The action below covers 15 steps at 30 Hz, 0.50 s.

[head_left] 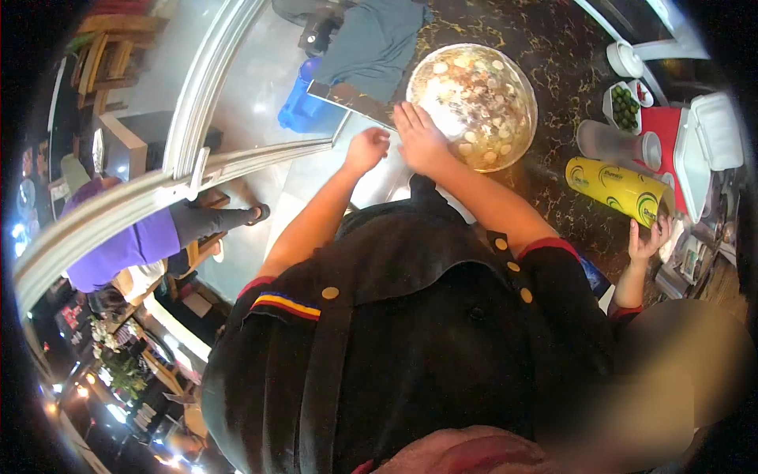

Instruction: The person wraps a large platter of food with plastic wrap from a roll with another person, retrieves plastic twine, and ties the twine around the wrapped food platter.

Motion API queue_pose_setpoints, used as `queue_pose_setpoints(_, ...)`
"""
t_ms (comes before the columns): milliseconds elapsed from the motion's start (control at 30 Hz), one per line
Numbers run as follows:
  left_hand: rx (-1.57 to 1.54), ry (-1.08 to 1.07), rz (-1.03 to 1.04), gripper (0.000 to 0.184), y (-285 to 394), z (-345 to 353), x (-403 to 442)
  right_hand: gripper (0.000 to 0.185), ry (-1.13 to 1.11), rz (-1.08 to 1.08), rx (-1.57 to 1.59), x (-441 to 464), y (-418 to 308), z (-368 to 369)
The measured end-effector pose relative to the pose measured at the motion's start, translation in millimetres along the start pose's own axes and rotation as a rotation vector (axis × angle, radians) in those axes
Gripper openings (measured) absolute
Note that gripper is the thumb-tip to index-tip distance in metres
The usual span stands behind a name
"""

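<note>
My right hand (420, 139) lies with fingers stretched out at the edge of the dark marbled counter (553, 75), just left of a large round tray (530, 107) of food under a shiny clear cover. Nothing shows in it. To its left, over the floor side of the counter edge, my left hand (367, 150) has its fingers curled; whether anything is in them is too small to tell. A dark grey cloth (375, 43) rests on the counter beyond both hands.
A co-worker's hand (649, 239) touches a yellow cylinder (620, 189) at the right. Near it are a bowl of green fruit (624, 108), a clear container (606, 141) and a red-and-white cooler (687, 158). A blue bin (304, 103) and a white frame (253, 154) stand left; a person in purple (130, 245) is beyond.
</note>
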State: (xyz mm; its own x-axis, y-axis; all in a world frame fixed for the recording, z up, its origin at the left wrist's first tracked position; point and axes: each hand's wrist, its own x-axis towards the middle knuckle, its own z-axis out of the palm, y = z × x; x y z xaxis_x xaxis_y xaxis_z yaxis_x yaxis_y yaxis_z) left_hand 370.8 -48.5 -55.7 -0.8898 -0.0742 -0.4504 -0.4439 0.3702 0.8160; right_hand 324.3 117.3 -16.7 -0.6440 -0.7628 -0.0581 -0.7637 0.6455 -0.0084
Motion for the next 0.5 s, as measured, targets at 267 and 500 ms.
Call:
queue_pose_setpoints(267, 0.354, 0.019, -0.227, 0.033, -250.4, -100.7, -224.4, 0.054, -0.074, 0.060, -0.076, -97.6, -18.0, 25.4)
queue_pose_setpoints(500, -0.100, 0.053, -0.641, 0.028, -406.2, -167.8, -423.9, 0.046, -0.497, 0.741, -0.074, -173.1, -70.6, 75.4)
